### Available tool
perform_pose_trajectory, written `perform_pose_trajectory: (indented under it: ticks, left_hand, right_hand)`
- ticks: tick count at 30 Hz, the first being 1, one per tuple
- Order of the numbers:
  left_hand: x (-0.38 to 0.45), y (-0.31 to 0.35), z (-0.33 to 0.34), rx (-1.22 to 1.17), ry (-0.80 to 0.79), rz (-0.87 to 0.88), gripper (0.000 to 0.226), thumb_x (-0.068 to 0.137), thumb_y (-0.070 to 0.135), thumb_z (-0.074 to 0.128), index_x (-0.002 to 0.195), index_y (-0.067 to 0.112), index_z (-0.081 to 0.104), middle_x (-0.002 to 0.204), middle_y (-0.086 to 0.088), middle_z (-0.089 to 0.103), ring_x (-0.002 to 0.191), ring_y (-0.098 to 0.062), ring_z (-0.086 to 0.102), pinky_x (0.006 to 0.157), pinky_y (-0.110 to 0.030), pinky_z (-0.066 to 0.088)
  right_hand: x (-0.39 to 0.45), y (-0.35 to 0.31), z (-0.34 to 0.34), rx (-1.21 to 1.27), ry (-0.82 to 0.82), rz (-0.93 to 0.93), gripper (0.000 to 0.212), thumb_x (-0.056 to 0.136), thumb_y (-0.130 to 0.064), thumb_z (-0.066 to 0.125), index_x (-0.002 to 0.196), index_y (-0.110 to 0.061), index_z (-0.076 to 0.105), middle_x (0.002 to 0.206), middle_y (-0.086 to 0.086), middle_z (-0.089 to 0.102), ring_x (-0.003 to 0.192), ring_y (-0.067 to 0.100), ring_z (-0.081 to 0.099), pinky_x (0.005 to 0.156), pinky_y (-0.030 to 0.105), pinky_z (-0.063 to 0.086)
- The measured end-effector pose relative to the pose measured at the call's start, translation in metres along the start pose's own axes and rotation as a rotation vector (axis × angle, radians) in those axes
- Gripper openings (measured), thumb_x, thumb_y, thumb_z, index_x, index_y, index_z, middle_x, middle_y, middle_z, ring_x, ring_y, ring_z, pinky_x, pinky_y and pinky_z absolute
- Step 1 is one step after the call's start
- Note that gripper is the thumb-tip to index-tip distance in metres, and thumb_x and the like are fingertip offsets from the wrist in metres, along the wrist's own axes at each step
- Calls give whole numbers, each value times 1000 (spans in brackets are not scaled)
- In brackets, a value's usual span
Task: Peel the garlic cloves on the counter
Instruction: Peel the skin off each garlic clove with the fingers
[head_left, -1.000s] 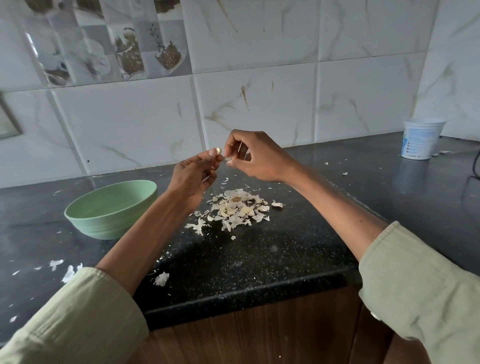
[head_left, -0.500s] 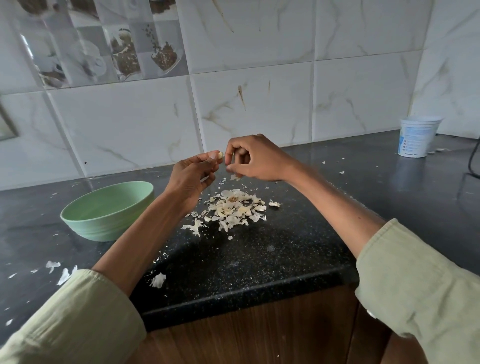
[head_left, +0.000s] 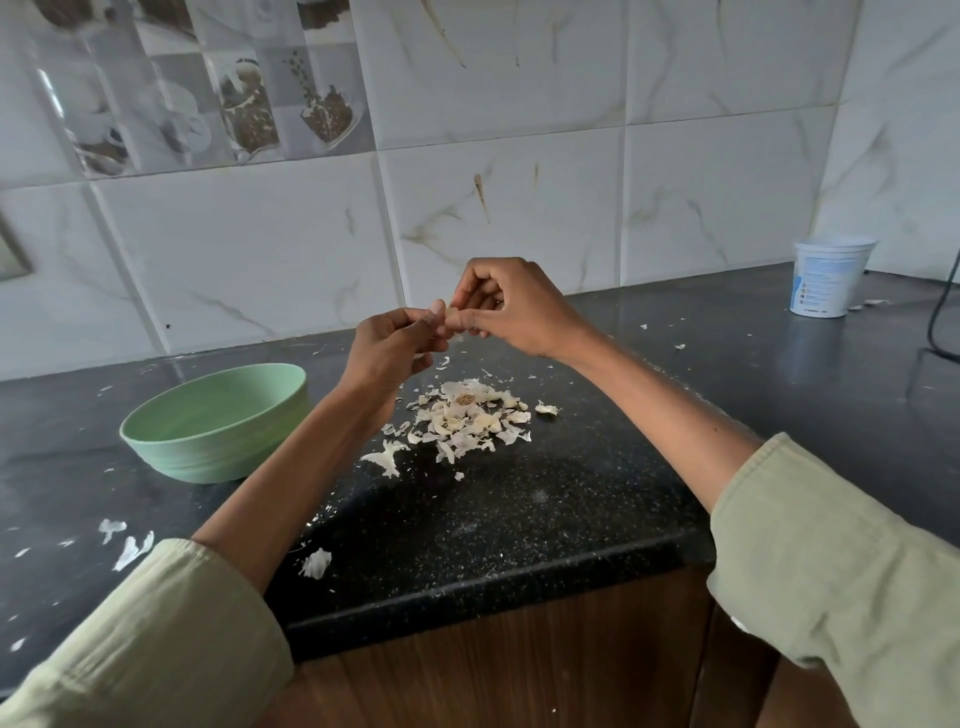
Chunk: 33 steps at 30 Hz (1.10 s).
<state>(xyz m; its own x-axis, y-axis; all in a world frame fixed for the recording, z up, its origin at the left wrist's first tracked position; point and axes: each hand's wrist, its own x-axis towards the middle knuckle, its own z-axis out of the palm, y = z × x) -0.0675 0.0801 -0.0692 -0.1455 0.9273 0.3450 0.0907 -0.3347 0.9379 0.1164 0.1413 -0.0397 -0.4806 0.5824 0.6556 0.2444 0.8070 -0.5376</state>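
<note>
Both hands are raised above the black counter (head_left: 519, 509), fingertips meeting. My left hand (head_left: 392, 345) pinches a small garlic clove (head_left: 445, 314) between thumb and fingers; only a sliver of the clove shows. My right hand (head_left: 506, 306) has curled fingers picking at the same clove from the right. Below the hands lies a pile of garlic skins and cloves (head_left: 467, 418) on the counter.
A pale green bowl (head_left: 218, 421) stands left of the pile. A white plastic tub (head_left: 828, 275) sits at the back right beside a black cable (head_left: 940, 312). Loose skin scraps (head_left: 127, 545) are scattered on the left. The counter's front edge (head_left: 493, 587) is near my arms.
The hands have stayed together on the clove, with the right fingers shifting slightly against it. The view has drifted a little.
</note>
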Motion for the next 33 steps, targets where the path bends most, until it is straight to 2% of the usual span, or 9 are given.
perform_pose_trajectory:
  ticks: [4,7,9,11,14,20,26,30,33]
  left_hand:
    - [-4,-1,5,230,-37,138,42,108,47,54,97,9,67,81,-3,70,73,-15,64,70,-31,49]
    - [-7,0,3,386,-10,303,50,107,50,55,90,3,59,72,-5,63,66,-18,54,66,-37,44]
    - [-7,2,0,383,30,347,46,106,46,58,86,5,58,70,-2,61,66,-19,49,64,-35,40]
    - [-7,5,0,354,18,340,40,108,41,58,86,7,58,71,1,60,66,-15,49,62,-31,42]
    - [-9,6,5,274,-58,227,34,112,34,50,93,8,58,73,0,56,65,-10,48,61,-22,42]
    - [-12,7,6,131,-118,107,23,110,14,46,89,13,54,81,-3,50,66,-11,44,67,-28,36]
    - [-13,7,8,88,-105,93,29,112,16,45,84,16,54,79,-1,51,67,-10,44,68,-27,38]
    - [-12,4,10,106,-91,129,25,113,18,45,93,8,56,78,-3,50,65,-10,43,65,-25,37]
    - [-11,5,10,98,-88,143,27,113,17,45,90,10,55,78,-3,51,65,-8,45,64,-23,38]
  right_hand:
    - [1,2,-1,-2,-10,-16,18,84,-9,86,94,-6,71,84,2,76,77,16,75,76,38,64]
    - [1,1,1,62,-45,0,21,83,-7,87,97,-2,71,87,9,77,79,20,76,76,37,64]
    - [1,1,1,196,-59,46,28,84,-8,87,101,5,70,89,17,77,82,25,77,75,34,63]
    - [1,0,1,271,-59,71,30,85,-8,86,102,10,69,90,20,77,85,29,78,76,33,63]
    - [1,1,3,272,-35,59,28,85,-11,87,99,7,71,87,20,77,82,30,77,73,33,63]
    - [-1,1,5,309,-82,68,24,88,-12,83,95,6,69,87,22,75,80,29,73,73,33,61]
    - [-1,2,4,314,-117,72,29,93,-10,78,101,13,62,87,19,73,80,20,71,72,29,58]
    - [-1,2,3,318,-132,78,24,94,-9,76,101,9,62,85,13,74,80,17,71,72,27,57]
    - [-1,1,3,335,-132,79,23,95,-9,76,102,8,63,85,12,74,80,18,70,72,27,57]
